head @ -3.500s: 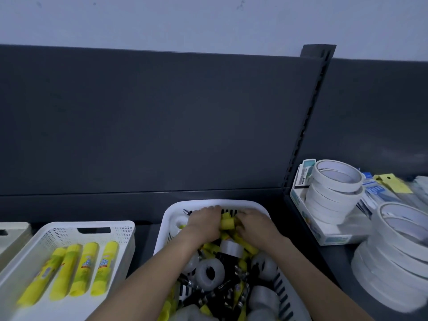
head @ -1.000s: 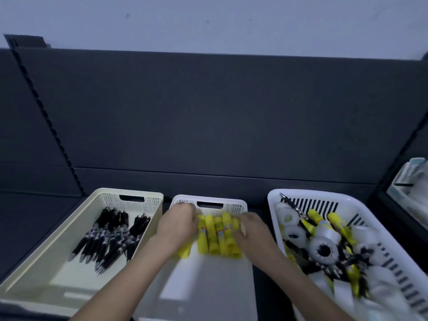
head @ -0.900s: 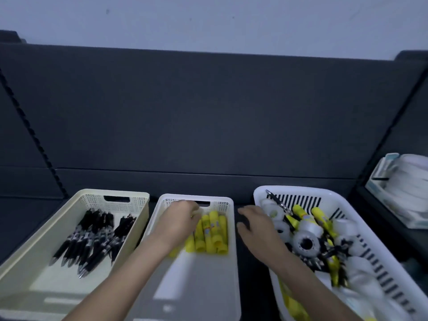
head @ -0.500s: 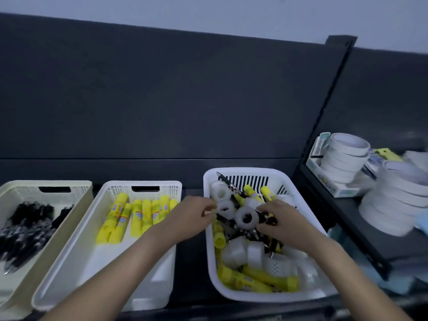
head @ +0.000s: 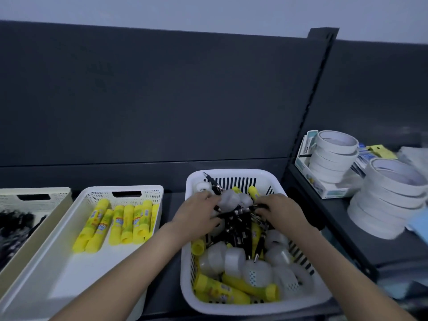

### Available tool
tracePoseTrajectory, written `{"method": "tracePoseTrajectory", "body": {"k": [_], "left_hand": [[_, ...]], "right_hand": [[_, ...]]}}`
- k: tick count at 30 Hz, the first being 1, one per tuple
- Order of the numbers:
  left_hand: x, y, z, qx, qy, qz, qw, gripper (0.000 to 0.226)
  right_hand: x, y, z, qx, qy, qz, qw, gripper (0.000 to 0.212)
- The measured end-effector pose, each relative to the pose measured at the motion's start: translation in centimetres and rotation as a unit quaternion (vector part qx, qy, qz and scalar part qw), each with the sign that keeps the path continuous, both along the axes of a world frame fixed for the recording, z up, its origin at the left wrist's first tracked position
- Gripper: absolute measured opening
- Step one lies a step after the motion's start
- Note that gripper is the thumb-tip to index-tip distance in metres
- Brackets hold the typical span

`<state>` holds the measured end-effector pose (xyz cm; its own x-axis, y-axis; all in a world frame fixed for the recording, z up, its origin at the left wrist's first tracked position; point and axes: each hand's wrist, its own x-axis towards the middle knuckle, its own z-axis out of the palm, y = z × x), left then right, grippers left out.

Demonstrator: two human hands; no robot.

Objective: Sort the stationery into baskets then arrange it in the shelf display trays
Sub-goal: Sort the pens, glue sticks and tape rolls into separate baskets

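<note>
**Two hands deep in mixed basket**

Near rim of mixed basket (head: 231, 312): loose glue sticks (head: 250, 288) and tape rolls (head: 234, 258). Mid-pile: left hand (head: 199, 218) and right hand (head: 283, 213), fingers curled over tangled black pens (head: 238, 228); can't tell what's gripped. Risk: yanking the pens snags rolls and flips them over the rim. Glue basket (head: 120, 188) sits beyond, left.

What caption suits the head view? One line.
Left hand and right hand rummage in mixed basket beside sorted glue sticks.

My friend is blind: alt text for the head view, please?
Left hand and right hand reach into a white basket of mixed pens, tape rolls and glue sticks; sorted glue sticks lie in the tray left of it.
</note>
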<state>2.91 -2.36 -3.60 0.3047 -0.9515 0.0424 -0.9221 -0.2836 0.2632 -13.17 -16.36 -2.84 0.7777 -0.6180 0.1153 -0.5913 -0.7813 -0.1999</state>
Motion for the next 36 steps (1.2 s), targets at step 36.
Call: {"method": "tracePoseTrajectory", "body": {"k": [36], "left_hand": [[-2.6, 3.5, 1.3, 0.020, 0.030, -0.028, 0.999, 0.044]], "right_hand": [[-2.4, 4.7, -0.2, 0.054, -0.072, -0.004, 0.996, 0.031]]}}
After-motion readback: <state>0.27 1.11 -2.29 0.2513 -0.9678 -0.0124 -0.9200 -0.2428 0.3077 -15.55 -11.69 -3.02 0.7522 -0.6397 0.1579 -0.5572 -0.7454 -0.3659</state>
